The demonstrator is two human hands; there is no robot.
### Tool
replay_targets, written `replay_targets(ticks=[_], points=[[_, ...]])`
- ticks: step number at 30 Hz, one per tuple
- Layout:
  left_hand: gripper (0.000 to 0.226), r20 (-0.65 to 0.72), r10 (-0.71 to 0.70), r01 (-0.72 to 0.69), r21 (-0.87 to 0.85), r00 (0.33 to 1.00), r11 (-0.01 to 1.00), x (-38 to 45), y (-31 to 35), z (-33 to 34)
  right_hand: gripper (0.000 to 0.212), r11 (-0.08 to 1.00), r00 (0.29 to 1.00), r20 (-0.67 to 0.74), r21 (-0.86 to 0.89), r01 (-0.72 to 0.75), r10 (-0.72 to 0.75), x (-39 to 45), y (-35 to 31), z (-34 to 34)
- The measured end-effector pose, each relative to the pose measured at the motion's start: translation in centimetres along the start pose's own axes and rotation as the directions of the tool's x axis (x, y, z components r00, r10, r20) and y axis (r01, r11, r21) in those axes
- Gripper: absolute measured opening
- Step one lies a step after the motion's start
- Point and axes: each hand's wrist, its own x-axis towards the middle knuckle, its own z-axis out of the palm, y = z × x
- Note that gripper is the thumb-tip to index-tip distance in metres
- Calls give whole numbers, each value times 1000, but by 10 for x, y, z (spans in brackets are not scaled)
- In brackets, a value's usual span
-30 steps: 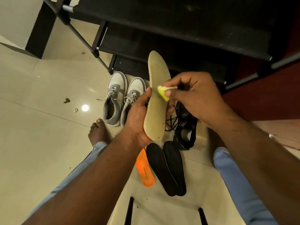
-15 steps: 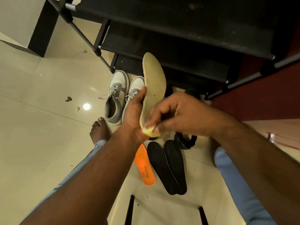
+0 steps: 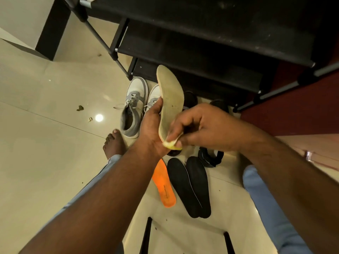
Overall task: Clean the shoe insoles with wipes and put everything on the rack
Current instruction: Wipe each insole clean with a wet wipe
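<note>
Head view: insole (image 3: 171, 99) gripped upright by left hand (image 3: 152, 129) before the rack (image 3: 201, 33), face exposed for wiping; wipe (image 3: 173, 144) pinched by right hand (image 3: 203, 129) against its heel. Other insoles (image 3: 189, 186) waiting on floor (image 3: 45, 162).

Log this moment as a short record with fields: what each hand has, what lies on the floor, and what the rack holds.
left hand: left hand grips the tan insole, held upright
right hand: right hand pinches a yellow wipe against the insole's lower end
floor, insoles: orange insole beside two black insoles
floor, shoes: grey and white sneakers; black shoes, partly hidden
rack: black rack, no shoes visible on its shelves
</note>
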Motion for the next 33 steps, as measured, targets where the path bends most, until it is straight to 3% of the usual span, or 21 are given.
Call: replay_targets(ticks=[3, 6, 11, 16, 18, 21, 23, 25, 28, 31, 33], points=[[59, 41, -1, 0, 29, 999, 1000, -1, -1, 4, 20, 999, 974, -226, -23, -33, 27, 2, 13, -8], [54, 59, -8, 1, 116, 998, 993, -4, -5, 6, 18, 995, 941, -334, -61, -74, 49, 6, 22, 0], [57, 55, 1, -1, 6, 999, 1000, -1, -1, 1, 22, 998, 997, -60, -42, -43, 41, 3, 7, 0], [60, -14, 86, -85, 25, 996, 996, -3, 2, 7, 18, 993, 919, -389, -66, -95, 62, 5, 16, -8], [58, -11, 99, -99, -4, 995, 995, -7, 3, 9, 19, 988, 920, -386, -101, -118, 70, 7, 14, 4], [55, -38, 160, -162, -62, 986, 985, -14, 5, 9, 22, 998, 925, -378, 57, -19, 39, 5, 2, 25], [54, -58, 199, -203, -89, 978, 975, -23, 6, 12, 23, 984, 878, -478, 168, 64, 25, -4, -5, 30], [48, -61, 219, -225, -130, 974, 966, -35, 2, 16, 20, 986, 817, -575, 155, 54, 46, -14, -8, 33], [42, -36, 206, -209, -145, 978, 967, -61, -11, 19, 19, 991, 810, -581, 137, -7, 86, -31, -17, 53], [39, -34, 221, -223, -130, 975, 966, -84, -24, 12, 24, 974, 844, -532, 219, 64, 64, -50, -34, 73], [53, -52, 294, -298, -125, 954, 946, -96, -25, 2, 24, 962, 860, -506, 260, 86, 60, -61, -41, 82]])
